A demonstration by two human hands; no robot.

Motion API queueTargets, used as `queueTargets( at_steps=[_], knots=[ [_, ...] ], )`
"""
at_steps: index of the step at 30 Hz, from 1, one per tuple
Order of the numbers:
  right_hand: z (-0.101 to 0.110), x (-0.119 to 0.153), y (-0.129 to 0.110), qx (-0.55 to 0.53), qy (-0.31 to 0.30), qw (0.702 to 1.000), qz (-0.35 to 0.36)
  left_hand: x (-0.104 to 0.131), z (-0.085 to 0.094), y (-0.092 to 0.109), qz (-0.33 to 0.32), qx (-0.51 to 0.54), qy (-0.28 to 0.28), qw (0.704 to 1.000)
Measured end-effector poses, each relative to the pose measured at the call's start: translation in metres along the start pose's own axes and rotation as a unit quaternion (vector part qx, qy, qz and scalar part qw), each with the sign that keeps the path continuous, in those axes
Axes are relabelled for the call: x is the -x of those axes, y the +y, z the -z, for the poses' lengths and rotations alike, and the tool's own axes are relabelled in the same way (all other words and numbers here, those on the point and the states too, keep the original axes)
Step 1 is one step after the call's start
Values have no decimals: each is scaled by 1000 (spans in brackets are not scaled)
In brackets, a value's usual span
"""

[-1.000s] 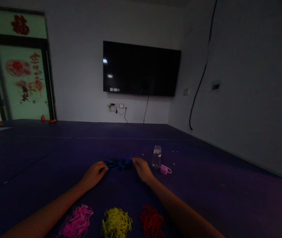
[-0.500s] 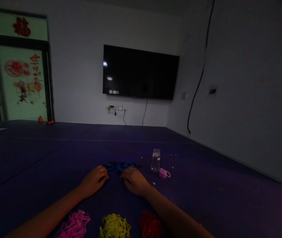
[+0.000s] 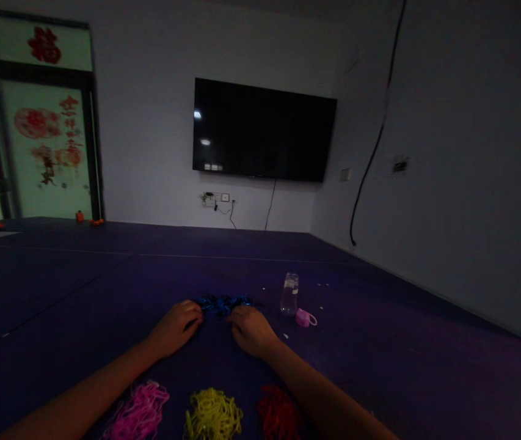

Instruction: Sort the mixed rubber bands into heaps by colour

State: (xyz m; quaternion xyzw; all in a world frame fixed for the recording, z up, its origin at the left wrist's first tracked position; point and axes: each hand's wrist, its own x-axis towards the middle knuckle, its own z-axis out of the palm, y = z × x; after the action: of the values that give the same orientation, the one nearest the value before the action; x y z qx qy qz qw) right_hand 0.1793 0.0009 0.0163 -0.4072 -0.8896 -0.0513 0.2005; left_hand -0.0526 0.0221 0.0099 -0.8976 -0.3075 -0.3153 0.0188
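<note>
A dark blue heap of loops [image 3: 222, 305] lies on the purple tabletop [image 3: 379, 354]. My left hand [image 3: 182, 325] is at its left end, fingers bent together at the heap's edge. At its right end my right hand [image 3: 248, 329] has its fingers curled down against the heap. Whether strands are between the fingers is too dark to tell. Nearer to me lie a pink bundle [image 3: 140, 410], a yellow bundle [image 3: 213, 415] and a red bundle [image 3: 278, 414] of similar loops, the red one beside my right forearm.
A clear bottle [image 3: 289, 294] stands right of my right hand, with a pink cap [image 3: 303, 318] beside it. Small white scraps are scattered nearby. Orange objects [image 3: 96, 222] lie at the far left. A wall borders the table's right side.
The view has shifted slightly. Both hands remain at the blue heap, with the fingers of my left hand a little closer together.
</note>
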Motion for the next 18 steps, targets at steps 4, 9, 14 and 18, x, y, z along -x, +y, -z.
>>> queueTargets(
  at_steps=[4, 9, 14, 18],
  knots=[
    [-1, 0, 3, 5, 12, 998, -63, 0, 1, 1, -8, -7, -10, 1000],
    [-3, -1, 8, -15, 36, 995, -89, 0, -1, -1, -22, -22, -47, 998],
    [-3, 1, 2, -44, 25, 998, 32, 1, -6, -6, 4, -29, -74, 997],
    [1, 3, -3, -47, -11, 995, 91, 2, -9, -10, 14, -27, -72, 997]
  ],
)
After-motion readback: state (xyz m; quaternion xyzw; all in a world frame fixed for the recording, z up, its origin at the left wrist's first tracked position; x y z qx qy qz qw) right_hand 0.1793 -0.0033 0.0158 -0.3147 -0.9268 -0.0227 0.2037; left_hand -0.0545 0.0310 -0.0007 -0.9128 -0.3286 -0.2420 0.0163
